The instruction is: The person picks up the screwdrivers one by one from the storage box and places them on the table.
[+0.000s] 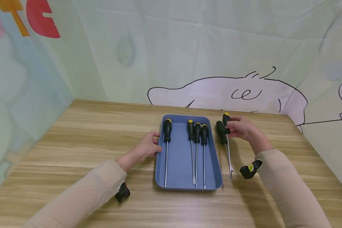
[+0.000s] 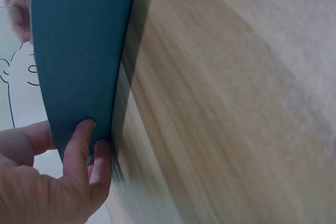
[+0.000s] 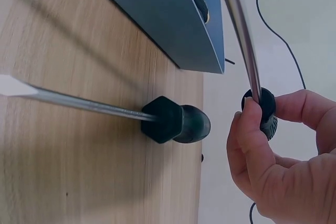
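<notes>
The blue tray (image 1: 178, 152) lies on the table with black-handled screwdrivers in it: one screwdriver (image 1: 167, 129) along the left wall, three (image 1: 197, 132) grouped toward the right. My left hand (image 1: 145, 147) is at the tray's left side. In the left wrist view that hand (image 2: 58, 182) pinches the wall, fingertips against the outer face. Right of the tray, my right hand (image 1: 239, 128) holds a screwdriver (image 1: 226, 117) by its black handle, the metal shaft slanting down. Another screwdriver (image 3: 163, 119), flat-tipped with a hexagonal collar, lies on the table beside it, partly overlapped in the head view.
The wood-grain table (image 1: 102, 126) extends around the tray on all sides. A printed cloth backdrop (image 1: 188, 47) with cartoon drawings stands along its back and sides. Black wrist cameras (image 1: 249, 170) sit at both sleeves.
</notes>
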